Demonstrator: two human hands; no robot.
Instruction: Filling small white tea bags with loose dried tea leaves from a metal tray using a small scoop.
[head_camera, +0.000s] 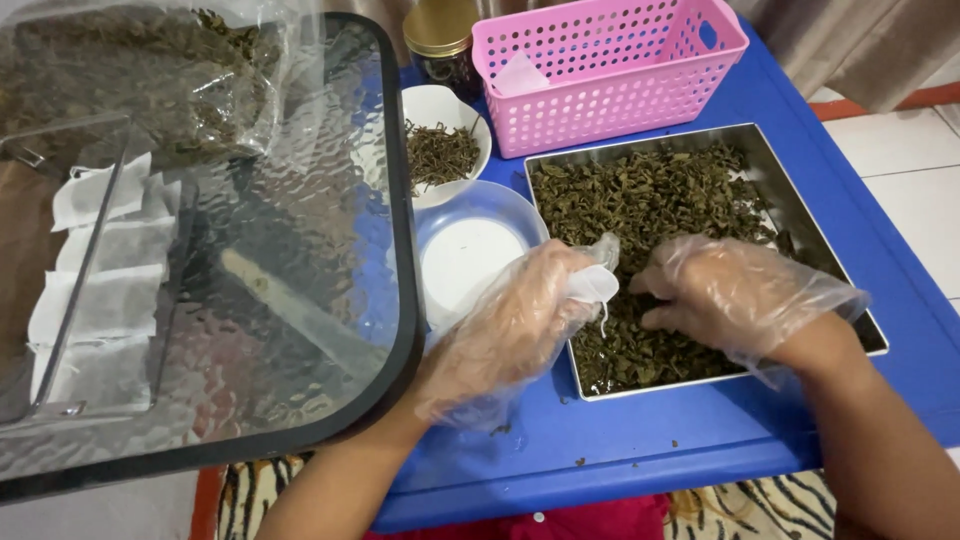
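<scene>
Hands in thin clear plastic gloves work over a square steel tray (800, 190) of dried tea leaves (650, 200) on our blue table (700, 430). Our left hand (515, 325) is closed on a small white filter tea bag (597, 283), pinching it between thumb and fingers at the tray's near left part; a short white string hangs from the bag. Our right hand (735, 295) rests on the leaves just beside the bag, its fingers curled down into the loose leaf; we cannot tell whether they are gripping any. The two hands lie near each other but do not touch.

Left of the tray stands a clear round plastic bowl (470, 250) with a white inside, and behind that bowl a white dish (440, 105) holding a smaller heap of tea leaves (440, 155). A pink perforated basket (610, 70) stands behind the tray, with a white sachet inside it. A dark jar with a gold lid (440, 30) stands beside the basket. At far left a textured glass tabletop with a black rim (395, 250) bears a clear bag of dried leaves (150, 80); below the glass we see a row of empty white filter bags (100, 290). A few leaf crumbs lie on the table in front of the tray.
</scene>
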